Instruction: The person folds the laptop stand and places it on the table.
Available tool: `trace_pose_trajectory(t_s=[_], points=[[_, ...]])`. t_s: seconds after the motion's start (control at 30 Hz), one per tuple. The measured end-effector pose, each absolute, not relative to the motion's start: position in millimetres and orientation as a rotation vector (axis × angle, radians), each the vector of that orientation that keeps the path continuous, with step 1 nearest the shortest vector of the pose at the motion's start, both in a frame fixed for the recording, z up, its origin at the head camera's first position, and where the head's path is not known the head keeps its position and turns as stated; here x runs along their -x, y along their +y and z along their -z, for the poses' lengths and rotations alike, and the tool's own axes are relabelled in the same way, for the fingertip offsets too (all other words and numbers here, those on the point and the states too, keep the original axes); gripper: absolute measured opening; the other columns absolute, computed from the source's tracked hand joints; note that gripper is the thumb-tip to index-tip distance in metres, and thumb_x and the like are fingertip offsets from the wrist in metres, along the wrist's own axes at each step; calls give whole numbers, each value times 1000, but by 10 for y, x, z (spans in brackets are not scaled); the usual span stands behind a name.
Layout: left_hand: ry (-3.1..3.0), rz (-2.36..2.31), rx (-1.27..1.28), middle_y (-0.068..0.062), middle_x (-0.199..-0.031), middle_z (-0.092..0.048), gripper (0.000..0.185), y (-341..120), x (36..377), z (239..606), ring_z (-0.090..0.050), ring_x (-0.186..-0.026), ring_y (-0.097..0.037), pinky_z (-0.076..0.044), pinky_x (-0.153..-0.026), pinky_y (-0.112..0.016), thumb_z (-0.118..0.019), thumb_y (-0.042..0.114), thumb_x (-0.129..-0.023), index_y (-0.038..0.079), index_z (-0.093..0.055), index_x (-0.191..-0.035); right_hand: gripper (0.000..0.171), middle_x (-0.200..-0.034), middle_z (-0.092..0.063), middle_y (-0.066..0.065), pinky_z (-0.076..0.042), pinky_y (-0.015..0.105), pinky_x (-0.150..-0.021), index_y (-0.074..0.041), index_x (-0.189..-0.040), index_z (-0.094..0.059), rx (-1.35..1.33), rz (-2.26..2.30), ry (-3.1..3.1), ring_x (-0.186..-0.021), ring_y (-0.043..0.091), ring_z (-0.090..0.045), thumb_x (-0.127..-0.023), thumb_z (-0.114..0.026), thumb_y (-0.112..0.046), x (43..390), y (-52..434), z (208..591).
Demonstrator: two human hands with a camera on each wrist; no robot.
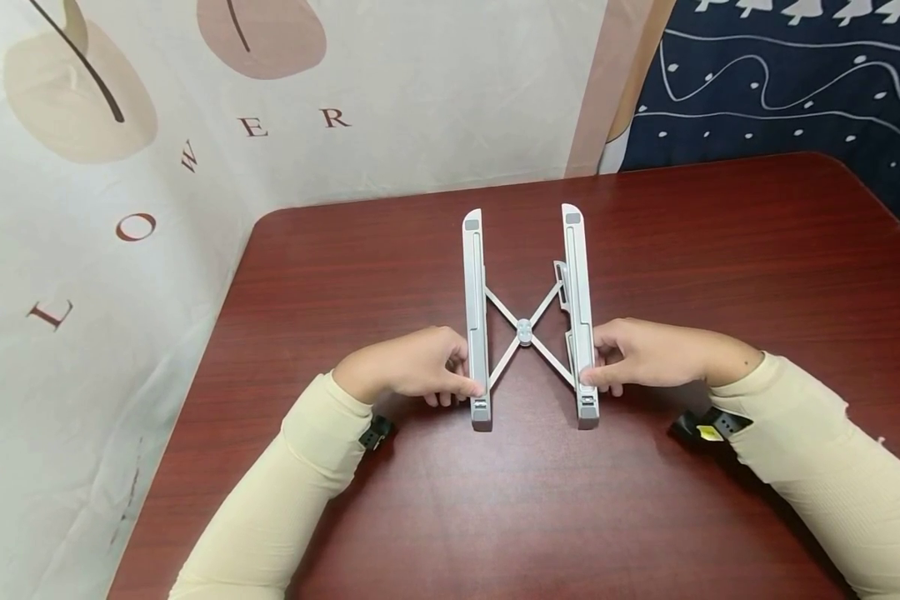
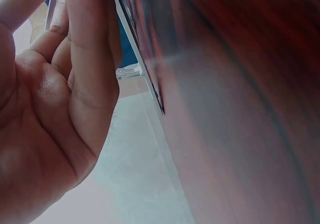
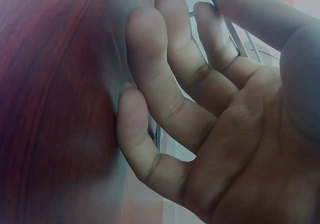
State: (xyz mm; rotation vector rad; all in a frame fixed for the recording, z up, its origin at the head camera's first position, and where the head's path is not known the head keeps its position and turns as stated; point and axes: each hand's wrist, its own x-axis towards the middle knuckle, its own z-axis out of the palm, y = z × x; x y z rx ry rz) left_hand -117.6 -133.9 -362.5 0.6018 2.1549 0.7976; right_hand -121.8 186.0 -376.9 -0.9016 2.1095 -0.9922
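Silver and folding, the stand (image 1: 528,321) lies flat on the table (image 1: 720,275), near the middle and a bit closer to the far edge than to the near edge. It has two long bars side by side, pointing from the near edge toward the far edge. Thin crossed strips join the bars in an X with a small round hub in the middle.

Just outside the left bar is the left hand (image 1: 408,367). Its fingers curl in and its thumb and fingertips pinch the lower part of that bar. In the left wrist view, the left hand (image 2: 55,98) is seen close up beside the thin edge of the bar.

Just outside the right bar is the right hand (image 1: 648,354), pinching the lower part of that bar the same way. In the right wrist view, the bent fingers (image 3: 165,83) press against the bar.

Both arms wear cream sleeves (image 1: 292,492). A pale cloth (image 1: 120,208) with brown letters hangs past the left edge of the table.
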Motion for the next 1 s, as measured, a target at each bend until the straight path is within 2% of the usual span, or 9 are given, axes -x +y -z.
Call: trace_pose_trajectory(t_s=[1.0], points=[[2148, -819, -589, -5, -69, -72, 21, -1302, 1166, 3667, -69, -57, -17, -59, -55, -31, -73, 22, -92, 6, -67, -81, 14, -68, -63, -1, -49, 24, -55, -11, -87, -65, 903, 990, 2128, -61, 11, -61, -96, -67, -20, 1201, 1840, 3770]])
